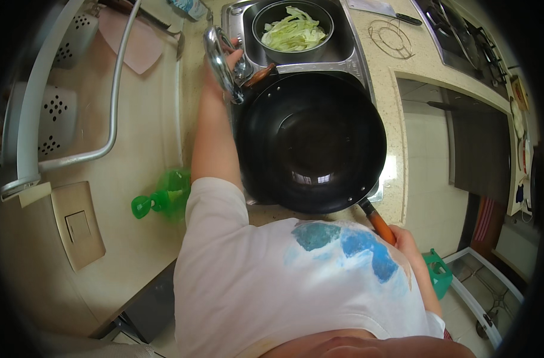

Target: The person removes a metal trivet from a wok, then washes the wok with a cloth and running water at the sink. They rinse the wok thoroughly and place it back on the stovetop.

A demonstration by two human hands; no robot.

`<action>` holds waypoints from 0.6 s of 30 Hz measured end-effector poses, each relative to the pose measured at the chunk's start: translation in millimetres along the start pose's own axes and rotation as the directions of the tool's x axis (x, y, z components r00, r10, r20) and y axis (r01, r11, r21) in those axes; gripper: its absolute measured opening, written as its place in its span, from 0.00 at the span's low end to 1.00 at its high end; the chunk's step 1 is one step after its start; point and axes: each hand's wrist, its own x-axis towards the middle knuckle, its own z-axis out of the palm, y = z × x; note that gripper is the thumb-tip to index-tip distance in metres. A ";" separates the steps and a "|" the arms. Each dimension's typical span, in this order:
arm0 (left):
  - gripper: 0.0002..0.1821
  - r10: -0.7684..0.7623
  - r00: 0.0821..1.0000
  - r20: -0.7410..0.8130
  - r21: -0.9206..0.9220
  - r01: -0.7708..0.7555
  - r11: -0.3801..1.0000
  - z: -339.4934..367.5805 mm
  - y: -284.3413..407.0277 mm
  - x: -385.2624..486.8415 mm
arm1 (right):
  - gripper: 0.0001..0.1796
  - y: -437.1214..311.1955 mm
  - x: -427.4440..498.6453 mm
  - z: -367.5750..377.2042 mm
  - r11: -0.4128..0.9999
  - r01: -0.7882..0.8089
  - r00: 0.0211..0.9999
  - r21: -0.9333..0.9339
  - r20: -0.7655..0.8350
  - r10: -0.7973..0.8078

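Observation:
A large black wok (330, 134) rests over the near basin of a steel double sink, and its inside shows no food. My right hand (404, 239) is closed around its orange-brown handle (380, 226), close to my body. The second, wooden grip (260, 75) of the wok points towards the chrome faucet (218, 62). My left hand (229, 57) is at that faucet, fingers about its lever, partly hidden by the curved spout. In the far basin (343, 49) stands a dark round pot (259, 38) holding cut pale-green cabbage leaves (294, 31).
A green plastic bottle (164, 197) stands by the wall, left of my arm. On the speckled counter (381, 62) lie a wire rack (390, 39) and a cleaver (384, 10), beside the gas stove (469, 40). A metal dish rack (115, 89) juts out at left.

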 end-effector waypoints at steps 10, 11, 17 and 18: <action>0.10 -0.024 0.995 0.099 0.056 0.019 0.998 4.7 14.1 1.7 | 0.14 -0.7 8.1 -0.3 0.997 -0.066 0.998 0.049 0.005 0.066; 0.11 -0.064 0.995 0.076 0.042 0.061 0.997 7.5 17.6 -2.2 | 0.14 -1.4 7.4 -0.2 1.000 -0.025 1.000 0.016 0.002 0.025; 0.15 0.035 0.909 -0.416 0.066 -0.008 0.998 21.9 77.2 -61.0 | 0.16 -5.0 4.2 5.6 0.993 -0.035 0.999 0.112 -0.012 0.036; 0.17 0.055 0.827 -0.559 -0.016 -0.077 0.997 27.9 88.8 -84.7 | 0.16 -4.3 3.7 7.6 0.989 -0.038 0.999 0.144 -0.021 0.042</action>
